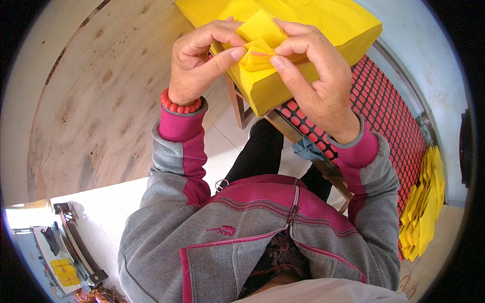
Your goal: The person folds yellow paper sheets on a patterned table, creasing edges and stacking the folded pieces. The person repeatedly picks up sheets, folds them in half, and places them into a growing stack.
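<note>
My left hand (199, 58), with a red bead bracelet at the wrist, pinches the left side of a folded yellow paper piece (256, 61) between thumb and fingers. From the other side, my right hand (323, 70) grips the same piece with thumb and forefinger. Layered folds stand up from the paper, and a pinkish streak shows among them. Directly beneath both hands is a large yellow block with flat sides (270, 93), which sits at the end of a bench. Whether it is a stack or a wrapped box I cannot tell.
A bench cover patterned in red and black (384, 106) runs along the right. Several yellow sheets (424, 207) lie bunched at its near end. Blue cloth (307, 149) hangs by the bench edge. To the left rises a large wooden board (101, 101).
</note>
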Demonstrator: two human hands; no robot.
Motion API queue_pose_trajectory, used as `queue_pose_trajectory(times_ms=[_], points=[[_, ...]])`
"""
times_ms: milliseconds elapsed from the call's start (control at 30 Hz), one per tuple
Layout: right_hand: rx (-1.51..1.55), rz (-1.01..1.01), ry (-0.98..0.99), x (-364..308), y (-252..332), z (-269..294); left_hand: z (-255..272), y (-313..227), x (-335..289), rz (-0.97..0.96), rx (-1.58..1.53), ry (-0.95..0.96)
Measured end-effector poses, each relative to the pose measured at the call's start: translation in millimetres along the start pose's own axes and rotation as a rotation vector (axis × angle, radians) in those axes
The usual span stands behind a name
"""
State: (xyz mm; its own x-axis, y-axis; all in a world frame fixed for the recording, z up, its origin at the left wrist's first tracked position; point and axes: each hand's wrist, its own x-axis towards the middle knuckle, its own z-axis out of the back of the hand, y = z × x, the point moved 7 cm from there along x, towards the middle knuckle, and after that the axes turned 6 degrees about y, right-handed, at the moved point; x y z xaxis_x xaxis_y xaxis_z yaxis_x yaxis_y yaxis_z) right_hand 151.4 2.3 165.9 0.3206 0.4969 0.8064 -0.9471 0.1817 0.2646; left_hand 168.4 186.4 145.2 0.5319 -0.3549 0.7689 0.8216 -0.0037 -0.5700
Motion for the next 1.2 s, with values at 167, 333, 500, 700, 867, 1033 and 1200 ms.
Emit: queue_pose_trajectory(times_ms=[167,333,500,700,867,1033,1200], points=[[0.073,-0.028,-0.022,0.3,-1.1,5.2,-1.9,1.9,-2.7,0.077,-0.042,-0.112],[0.240,-0.135,-0.097,-2.0,-6.9,13.7,-6.0,2.0,-7.0,0.075,-0.102,-0.266],[0.237,-0.099,0.040,-23.0,24.2,39.7,12.9,10.6,-13.0,0.006,0.181,-0.404],[0.446,-0.293,0.427,-151.3,75.9,-4.5,19.3,10.6,-8.9,-0.242,0.256,-0.351],[-0.038,-0.736,0.487,-267.8,12.1,-24.9,16.6,4.4,-8.0,-0.185,0.444,-0.207],[-0.566,-0.773,0.264,-312.3,-28.0,-14.9,11.3,1.7,-2.3,-0.197,0.455,-0.118],[-0.732,-0.823,0.269,-338.1,-67.2,-25.2,6.2,0.6,-2.6,-0.104,0.379,-0.125]])
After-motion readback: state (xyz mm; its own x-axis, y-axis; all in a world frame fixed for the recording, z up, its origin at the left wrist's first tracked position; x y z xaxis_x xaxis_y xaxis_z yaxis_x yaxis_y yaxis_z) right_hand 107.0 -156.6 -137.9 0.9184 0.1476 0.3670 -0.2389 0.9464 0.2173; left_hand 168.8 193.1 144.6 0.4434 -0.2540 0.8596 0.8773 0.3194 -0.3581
